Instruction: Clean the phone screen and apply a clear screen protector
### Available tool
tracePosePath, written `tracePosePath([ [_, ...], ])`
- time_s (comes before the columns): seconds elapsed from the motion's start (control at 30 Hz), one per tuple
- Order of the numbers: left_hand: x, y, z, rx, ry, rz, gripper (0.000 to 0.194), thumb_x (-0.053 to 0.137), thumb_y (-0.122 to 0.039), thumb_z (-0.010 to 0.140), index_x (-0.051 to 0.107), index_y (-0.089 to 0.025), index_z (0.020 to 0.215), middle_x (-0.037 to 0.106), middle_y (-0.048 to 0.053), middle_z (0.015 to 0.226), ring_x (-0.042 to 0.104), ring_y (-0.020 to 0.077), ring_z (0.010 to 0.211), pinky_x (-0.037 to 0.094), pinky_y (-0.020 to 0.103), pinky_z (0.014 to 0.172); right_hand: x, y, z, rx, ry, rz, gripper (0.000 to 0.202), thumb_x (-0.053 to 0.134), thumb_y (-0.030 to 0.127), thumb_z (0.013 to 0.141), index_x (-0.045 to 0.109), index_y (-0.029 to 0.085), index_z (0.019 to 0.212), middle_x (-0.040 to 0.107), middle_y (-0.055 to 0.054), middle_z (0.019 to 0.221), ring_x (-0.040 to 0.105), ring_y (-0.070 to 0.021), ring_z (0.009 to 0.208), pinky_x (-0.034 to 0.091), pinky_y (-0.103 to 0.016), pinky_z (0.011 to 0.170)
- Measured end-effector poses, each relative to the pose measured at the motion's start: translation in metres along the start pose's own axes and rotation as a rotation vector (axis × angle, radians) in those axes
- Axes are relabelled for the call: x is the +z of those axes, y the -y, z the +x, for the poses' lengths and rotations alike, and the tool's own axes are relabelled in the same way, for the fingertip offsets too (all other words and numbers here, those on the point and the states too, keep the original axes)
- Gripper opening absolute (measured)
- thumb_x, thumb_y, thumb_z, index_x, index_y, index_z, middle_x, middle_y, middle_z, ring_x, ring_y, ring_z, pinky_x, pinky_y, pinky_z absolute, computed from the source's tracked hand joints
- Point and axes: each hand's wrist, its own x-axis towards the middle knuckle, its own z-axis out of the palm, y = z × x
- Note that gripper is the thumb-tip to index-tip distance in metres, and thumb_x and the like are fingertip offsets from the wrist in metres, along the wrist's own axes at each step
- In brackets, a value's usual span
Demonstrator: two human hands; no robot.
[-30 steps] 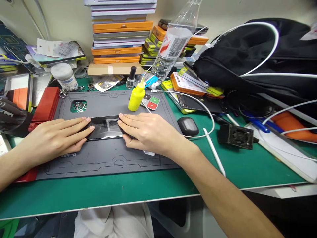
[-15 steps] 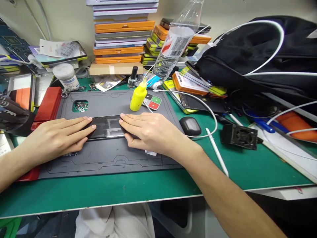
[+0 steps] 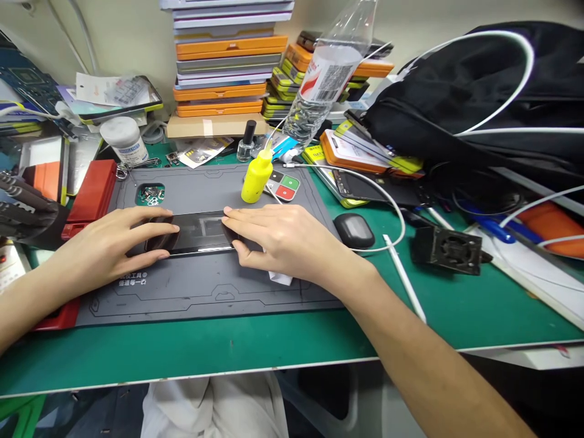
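A black smartphone (image 3: 201,233), glossy face up, lies crosswise over the grey work mat (image 3: 191,292). Its left end sits between the thumb and fingers of my left hand (image 3: 109,242), thumb along the near edge. My right hand (image 3: 283,238) grips the other end, fingers across the top and thumb at the near side; that end is mostly hidden. A scrap of white paper or tissue (image 3: 281,278) sticks out below my right palm. Just behind the phone stands a yellow dropper bottle (image 3: 256,179), beside a small tray with coloured squares (image 3: 288,187).
Behind the mat are a leaning water bottle (image 3: 325,79), stacked boxes (image 3: 223,73) and a white jar (image 3: 124,143). A red holder (image 3: 93,191) borders the left side. To the right lie a black earbud case (image 3: 353,231), a white stylus (image 3: 405,280), a small fan (image 3: 447,250) and cables.
My left thumb has spread away from the fingers to the phone's near edge. The reflection on the glass has shifted. My right hand keeps nearly the same hold.
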Motion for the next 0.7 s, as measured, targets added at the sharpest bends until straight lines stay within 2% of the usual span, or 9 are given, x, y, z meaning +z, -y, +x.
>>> tracePosePath([
  [0.1,0.002,0.002,0.0,-0.036,0.025,0.011,0.072,0.052,-0.089,0.131,0.086,-0.041,0.172,0.069,0.009,0.198,0.078,0.0427,0.169,0.063,0.062,0.147,0.0,0.0,0.0,0.012,0.007,0.013,0.035,0.069,0.012,0.119,0.097,0.011,0.141,0.095,-0.019,0.154,0.101,-0.0365,0.13,0.084,-0.046,0.11],
  [0.23,0.002,0.003,0.0,-0.025,0.023,-0.017,0.068,0.055,-0.085,0.132,0.085,-0.041,0.174,0.08,0.01,0.185,0.08,0.04,0.163,0.061,0.06,0.149,-0.001,0.0,0.0,0.039,0.032,0.051,0.038,0.068,0.013,0.119,0.097,0.012,0.144,0.094,-0.018,0.156,0.1,-0.0368,0.132,0.083,-0.048,0.115],
  [0.4,0.001,0.005,0.002,0.004,0.006,-0.015,0.066,0.06,-0.082,0.132,0.083,-0.037,0.174,0.082,0.014,0.178,0.082,0.0398,0.154,0.067,0.058,0.14,-0.008,-0.001,0.002,0.095,0.099,0.115,0.035,0.071,0.019,0.122,0.097,0.018,0.146,0.092,-0.014,0.163,0.098,-0.0374,0.139,0.082,-0.052,0.121],
  [0.5,0.001,0.005,0.002,0.018,-0.01,-0.013,0.064,0.062,-0.08,0.132,0.084,-0.037,0.174,0.082,0.014,0.177,0.081,0.0395,0.154,0.066,0.058,0.139,-0.012,-0.003,0.002,0.131,0.146,0.166,0.041,0.073,0.022,0.123,0.092,0.02,0.159,0.092,-0.013,0.166,0.096,-0.0374,0.145,0.08,-0.051,0.125],
  [0.6,0.001,0.005,0.001,0.015,-0.009,-0.017,0.062,0.065,-0.079,0.132,0.085,-0.038,0.174,0.08,0.014,0.179,0.08,0.0395,0.154,0.065,0.058,0.141,-0.016,-0.005,0.001,0.235,0.191,0.198,0.056,0.065,0.017,0.123,0.081,0.018,0.177,0.093,-0.013,0.164,0.097,-0.0359,0.14,0.081,-0.049,0.12],
  [0.7,0.0,0.005,0.001,0.017,-0.002,-0.004,0.062,0.064,-0.08,0.132,0.083,-0.041,0.177,0.079,0.014,0.18,0.079,0.0407,0.155,0.065,0.06,0.14,-0.017,-0.007,0.0,0.337,0.207,0.254,0.062,0.056,0.013,0.124,0.075,0.019,0.183,0.09,-0.011,0.17,0.098,-0.0327,0.137,0.08,-0.046,0.119],
])
